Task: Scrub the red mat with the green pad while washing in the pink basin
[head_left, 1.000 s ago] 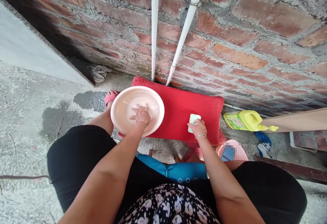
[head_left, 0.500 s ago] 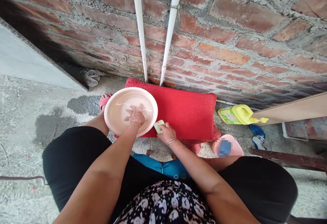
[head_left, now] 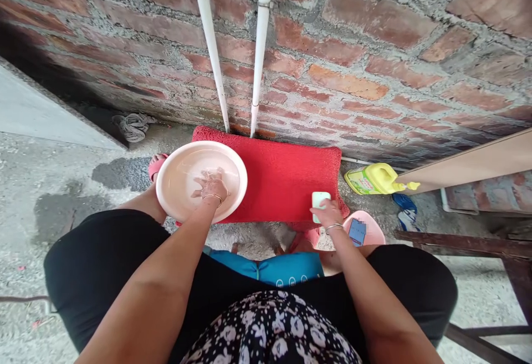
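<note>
My left hand (head_left: 213, 186) is dipped in the water of a pale pink basin (head_left: 162, 200), its fingers spread with nothing in them. The basin stands on the left end of a red mat (head_left: 278, 181) with fuzzy edges. A pale green block with rounded corners (head_left: 321, 200) is in my right hand (head_left: 331, 213), thumb and fingers gripping its near side. That hand is over the mat's near right corner. Whether the block is soap or a brush I cannot make out, and its underside is hidden.
A yellow bottle (head_left: 374, 178) lies past the mat's right end. Nearer stands a pink container (head_left: 376, 236) with a phone (head_left: 357, 232) on it. Blue and white slippers (head_left: 405, 209) lie further right. White pipes (head_left: 260, 48) run down the brick wall; a grey rope (head_left: 133, 127) lies at left.
My right hand has carried the pale green block rightward, from beside the basin to the mat's right end. My left hand stays in the water. The whole view has shifted slightly.
</note>
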Tool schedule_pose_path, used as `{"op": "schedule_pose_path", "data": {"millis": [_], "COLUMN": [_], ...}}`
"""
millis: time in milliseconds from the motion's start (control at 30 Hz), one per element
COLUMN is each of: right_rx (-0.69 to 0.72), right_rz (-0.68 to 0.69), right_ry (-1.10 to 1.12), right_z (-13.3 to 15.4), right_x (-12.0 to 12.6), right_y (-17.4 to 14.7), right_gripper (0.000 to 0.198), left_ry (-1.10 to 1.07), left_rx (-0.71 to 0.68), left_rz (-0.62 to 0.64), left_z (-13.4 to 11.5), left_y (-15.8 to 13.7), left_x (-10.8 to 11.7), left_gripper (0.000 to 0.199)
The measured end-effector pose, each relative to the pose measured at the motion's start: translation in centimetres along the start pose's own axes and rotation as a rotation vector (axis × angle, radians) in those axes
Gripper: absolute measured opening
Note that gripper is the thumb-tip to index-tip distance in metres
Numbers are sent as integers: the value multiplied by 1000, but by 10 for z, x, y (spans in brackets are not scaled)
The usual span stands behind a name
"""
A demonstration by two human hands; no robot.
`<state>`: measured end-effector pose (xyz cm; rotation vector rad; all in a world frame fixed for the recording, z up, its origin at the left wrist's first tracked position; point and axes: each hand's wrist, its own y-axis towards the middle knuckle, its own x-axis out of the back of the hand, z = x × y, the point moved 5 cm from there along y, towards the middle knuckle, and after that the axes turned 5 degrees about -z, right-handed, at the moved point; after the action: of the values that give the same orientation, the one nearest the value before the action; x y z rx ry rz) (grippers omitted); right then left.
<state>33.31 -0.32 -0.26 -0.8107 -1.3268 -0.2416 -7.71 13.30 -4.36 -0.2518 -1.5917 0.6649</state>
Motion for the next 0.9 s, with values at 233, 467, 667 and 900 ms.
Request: {"op": "schedule_pose_path", "data": {"millis": [233, 467, 667, 900], "right_rx": [612, 227, -166, -49], "right_rz": [147, 97, 66, 21], "right_ry": [-35, -32, -116, 17], "right_z": [139, 30, -60, 2], "right_x": [-54, -23, 14, 16], "right_y": [-72, -12, 23, 13], "right_gripper": [27, 31, 38, 33], "left_ry": [85, 67, 54, 61], "left_rx": [10, 6, 8, 21], "left_rz": [-57, -3, -29, -21], "left_z": [1, -2, 1, 0], "left_y": [-3, -5, -2, -3], "left_x": [6, 9, 5, 6], "left_gripper": [106, 98, 100, 98]}}
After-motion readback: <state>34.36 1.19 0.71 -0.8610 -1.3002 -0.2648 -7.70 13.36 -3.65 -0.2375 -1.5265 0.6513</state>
